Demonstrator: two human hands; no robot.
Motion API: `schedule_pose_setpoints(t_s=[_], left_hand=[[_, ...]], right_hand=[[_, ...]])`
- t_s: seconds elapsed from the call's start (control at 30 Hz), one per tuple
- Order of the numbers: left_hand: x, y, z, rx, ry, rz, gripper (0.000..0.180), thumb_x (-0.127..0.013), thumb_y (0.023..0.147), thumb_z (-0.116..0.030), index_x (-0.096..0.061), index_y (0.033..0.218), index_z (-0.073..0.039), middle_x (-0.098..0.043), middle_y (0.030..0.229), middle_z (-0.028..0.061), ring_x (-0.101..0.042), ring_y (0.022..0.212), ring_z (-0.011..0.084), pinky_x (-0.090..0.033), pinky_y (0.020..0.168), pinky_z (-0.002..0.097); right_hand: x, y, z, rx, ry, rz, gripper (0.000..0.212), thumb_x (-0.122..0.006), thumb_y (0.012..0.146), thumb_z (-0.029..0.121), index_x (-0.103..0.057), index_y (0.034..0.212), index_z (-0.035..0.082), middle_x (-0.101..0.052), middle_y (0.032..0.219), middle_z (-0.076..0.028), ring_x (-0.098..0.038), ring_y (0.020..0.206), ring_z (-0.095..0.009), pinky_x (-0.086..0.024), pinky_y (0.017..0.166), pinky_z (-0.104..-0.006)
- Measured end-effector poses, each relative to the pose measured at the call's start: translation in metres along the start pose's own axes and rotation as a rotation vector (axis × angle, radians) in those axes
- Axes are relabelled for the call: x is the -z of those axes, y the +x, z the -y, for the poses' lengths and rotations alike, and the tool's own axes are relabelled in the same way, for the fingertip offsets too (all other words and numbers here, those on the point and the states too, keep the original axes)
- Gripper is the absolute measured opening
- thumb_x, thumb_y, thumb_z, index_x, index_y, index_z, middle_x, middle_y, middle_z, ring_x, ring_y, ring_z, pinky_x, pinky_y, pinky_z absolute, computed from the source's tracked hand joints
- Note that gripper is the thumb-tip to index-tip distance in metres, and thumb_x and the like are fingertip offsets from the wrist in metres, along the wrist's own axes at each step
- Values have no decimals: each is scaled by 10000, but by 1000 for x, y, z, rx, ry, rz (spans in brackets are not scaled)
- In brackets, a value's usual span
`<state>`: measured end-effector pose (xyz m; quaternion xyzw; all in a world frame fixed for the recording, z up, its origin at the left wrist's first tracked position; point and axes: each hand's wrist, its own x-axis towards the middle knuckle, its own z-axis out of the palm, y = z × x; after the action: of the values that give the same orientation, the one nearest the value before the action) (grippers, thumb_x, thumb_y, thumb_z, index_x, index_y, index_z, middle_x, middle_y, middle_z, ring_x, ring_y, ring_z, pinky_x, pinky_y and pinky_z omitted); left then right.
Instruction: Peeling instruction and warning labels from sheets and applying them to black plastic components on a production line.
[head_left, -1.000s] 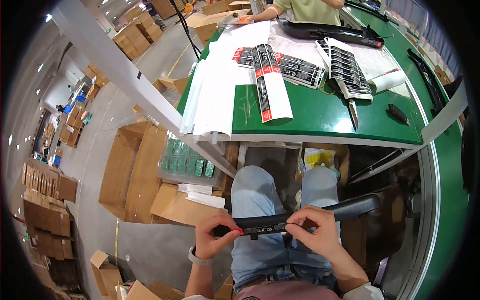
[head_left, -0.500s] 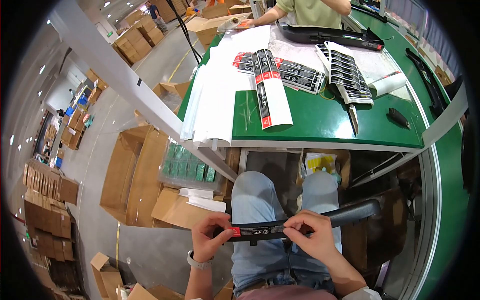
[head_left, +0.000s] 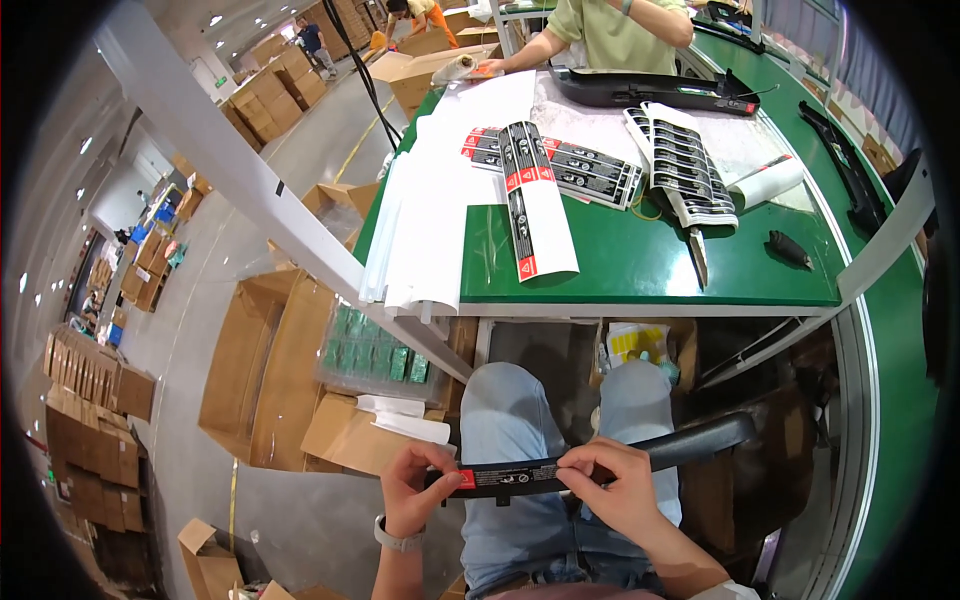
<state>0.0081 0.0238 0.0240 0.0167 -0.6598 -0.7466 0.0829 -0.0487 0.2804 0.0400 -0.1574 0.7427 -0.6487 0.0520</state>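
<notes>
A long, curved black plastic trim piece [head_left: 698,441] lies across my thighs. On its near-left stretch is a black warning label [head_left: 515,474] with a red end. My left hand [head_left: 412,488] pinches the red end of the label, thumb on top. My right hand [head_left: 612,482] holds the label's other end between thumb and fingertips. Whether the label is fully stuck down cannot be made out. On the green table ahead lie sheets of similar labels [head_left: 522,165] and a fanned stack of label strips [head_left: 690,165].
The green table [head_left: 600,285] has a metal leg [head_left: 260,160] at my left. A knife-like blade [head_left: 698,258] and a small black object [head_left: 789,249] lie near its front edge. Across it, a person in a light green shirt [head_left: 610,40] sits by another black trim piece [head_left: 660,92]. Cardboard boxes [head_left: 270,370] stand lower left.
The view has tilted up slightly, so the table sits lower in the picture. Both hands still hold the label ends, and the right hand appears a little further left.
</notes>
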Motion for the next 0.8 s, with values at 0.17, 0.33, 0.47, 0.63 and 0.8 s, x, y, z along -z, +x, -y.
schedule_pose_setpoints(t_s=[0.17, 0.33, 0.47, 0.63, 0.8], left_hand=[[-7, -3, -2, 35, -27, -10, 258, -699, 796, 93, -503, 905, -34, -607, 840, 63, -570, 784, 135, -471, 730, 273], [-6, 6, 0, -26, -7, -47, 280, -669, 794, 97, -452, 837, -73, -533, 800, 40, -496, 735, 132, -420, 666, 253], [-3, 18, -5, -102, 143, 20, 312, -675, 766, 98, -425, 814, -82, -565, 785, 49, -476, 757, 148, -397, 768, 303], [1, 9, 5, -45, 90, -19, 337, -687, 743, 95, -413, 791, -95, -567, 752, 32, -451, 757, 156, -383, 832, 341], [7, 1, 8, -117, 162, 16, 348, -654, 693, 122, -400, 756, -108, -544, 695, 10, -435, 736, 156, -395, 868, 376]], right_hand=[[0, -3, 0, -39, 12, -3, 141, -746, 749, -26, -702, 883, -14, -589, 707, -26, -524, 613, -66, -395, 541, -208], [-4, 7, 0, 15, -70, -70, 136, -738, 775, 1, -695, 904, 15, -590, 699, -62, -560, 595, -137, -444, 564, -256], [-1, 8, 3, -63, -48, -58, 194, -723, 772, -39, -680, 957, 3, -568, 702, 19, -494, 619, -29, -371, 549, -175], [-10, 6, 2, -218, 60, -37, 285, -721, 769, -47, -648, 1032, 34, -532, 654, 26, -461, 547, -16, -355, 491, -178], [-12, -2, 0, -127, -144, 113, 331, -720, 742, -49, -614, 1045, 30, -560, 678, 41, -426, 520, 6, -286, 466, -157]])
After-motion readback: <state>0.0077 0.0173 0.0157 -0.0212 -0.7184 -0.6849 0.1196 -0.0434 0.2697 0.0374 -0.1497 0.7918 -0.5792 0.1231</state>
